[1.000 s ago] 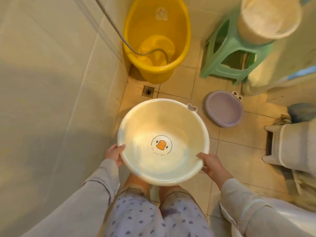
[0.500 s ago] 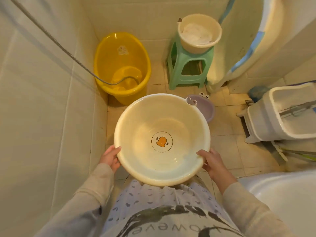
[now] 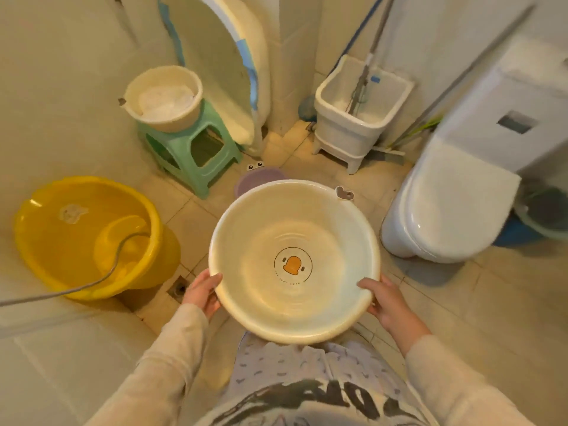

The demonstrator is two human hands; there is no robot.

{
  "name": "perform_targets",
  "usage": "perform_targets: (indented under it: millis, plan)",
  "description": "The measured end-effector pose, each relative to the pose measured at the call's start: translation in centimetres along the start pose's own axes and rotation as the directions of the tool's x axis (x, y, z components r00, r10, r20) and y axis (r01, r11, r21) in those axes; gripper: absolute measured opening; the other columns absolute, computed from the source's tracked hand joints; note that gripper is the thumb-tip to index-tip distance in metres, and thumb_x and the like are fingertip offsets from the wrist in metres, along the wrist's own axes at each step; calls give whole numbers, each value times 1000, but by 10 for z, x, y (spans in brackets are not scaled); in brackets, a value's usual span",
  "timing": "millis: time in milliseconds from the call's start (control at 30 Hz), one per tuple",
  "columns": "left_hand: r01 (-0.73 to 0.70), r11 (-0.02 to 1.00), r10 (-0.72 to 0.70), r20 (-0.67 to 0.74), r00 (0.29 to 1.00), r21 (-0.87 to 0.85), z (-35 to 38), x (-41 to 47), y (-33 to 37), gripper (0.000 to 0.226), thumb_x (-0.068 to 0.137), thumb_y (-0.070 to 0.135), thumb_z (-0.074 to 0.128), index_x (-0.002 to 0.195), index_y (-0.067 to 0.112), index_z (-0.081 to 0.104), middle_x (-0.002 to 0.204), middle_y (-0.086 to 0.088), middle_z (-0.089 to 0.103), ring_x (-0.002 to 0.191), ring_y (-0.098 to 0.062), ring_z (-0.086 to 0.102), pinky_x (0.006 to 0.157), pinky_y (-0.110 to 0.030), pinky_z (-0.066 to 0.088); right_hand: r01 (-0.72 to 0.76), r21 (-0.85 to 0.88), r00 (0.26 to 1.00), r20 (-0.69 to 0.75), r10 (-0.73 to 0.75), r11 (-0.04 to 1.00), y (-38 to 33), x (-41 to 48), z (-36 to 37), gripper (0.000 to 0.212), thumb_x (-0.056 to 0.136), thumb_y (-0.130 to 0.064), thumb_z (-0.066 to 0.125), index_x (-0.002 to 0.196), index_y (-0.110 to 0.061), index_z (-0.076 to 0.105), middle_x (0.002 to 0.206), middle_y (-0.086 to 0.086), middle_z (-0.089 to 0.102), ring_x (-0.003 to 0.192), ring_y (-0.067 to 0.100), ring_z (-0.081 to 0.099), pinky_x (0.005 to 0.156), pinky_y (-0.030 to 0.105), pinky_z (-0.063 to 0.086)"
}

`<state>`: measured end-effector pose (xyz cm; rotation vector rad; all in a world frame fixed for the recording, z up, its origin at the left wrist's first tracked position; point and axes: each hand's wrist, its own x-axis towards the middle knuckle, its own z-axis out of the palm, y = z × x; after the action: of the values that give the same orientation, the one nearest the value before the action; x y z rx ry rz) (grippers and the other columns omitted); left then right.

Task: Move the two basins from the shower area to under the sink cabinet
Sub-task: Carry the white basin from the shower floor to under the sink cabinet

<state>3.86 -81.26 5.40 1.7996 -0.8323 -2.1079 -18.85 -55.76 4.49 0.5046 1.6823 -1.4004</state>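
A large cream basin [image 3: 261, 229] with an orange duck print inside is held level in front of my body. My left hand [image 3: 203, 293] grips its left rim and my right hand [image 3: 385, 302] grips its right rim. A small purple basin [image 3: 256, 178] with two cartoon eyes lies on the tiled floor just beyond it, mostly hidden behind the cream basin's far rim. No sink cabinet shows in the view.
A yellow tub [image 3: 61, 241] with a shower hose [image 3: 101, 278] in it stands at the left. A green stool [image 3: 196, 155] carries a cream bucket [image 3: 164, 96]. A white mop bucket [image 3: 359, 115] stands in the far corner, a toilet [image 3: 455, 204] at the right.
The view has swung right: the yellow tub has slid to the left, and the mop bucket and toilet have come into sight. The cream basin stays in both hands.
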Motion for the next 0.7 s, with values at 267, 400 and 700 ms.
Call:
perform_targets:
  millis: [267, 400, 700]
  plan:
    - [-23, 873, -115, 252, 961, 488, 89, 9, -14, 8, 86, 5, 56, 92, 10, 59, 80, -7, 59, 69, -20, 57, 46, -19, 55, 36, 432, 952, -288, 100, 901, 89, -60, -73, 35, 77, 3, 59, 109, -13, 58, 86, 6, 65, 74, 21, 60, 48, 22, 54]
    - [-146, 707, -218, 410, 886, 692, 152, -13, -46, 11, 85, 6, 55, 93, 12, 61, 85, -6, 60, 73, -21, 57, 55, -26, 57, 117, 593, 895, -411, 174, 796, 138, -100, -117, 30, 78, 4, 59, 104, -12, 60, 87, 8, 65, 78, 23, 60, 59, 29, 53]
    - [-329, 443, -416, 516, 749, 834, 277, -93, -172, 19, 82, 4, 56, 81, 21, 65, 77, -4, 61, 67, -20, 57, 57, -27, 55, 373, 786, 758, -564, 327, 493, 233, -171, -194, 37, 83, 4, 56, 119, -6, 57, 101, 14, 64, 95, 30, 58, 73, 38, 50]
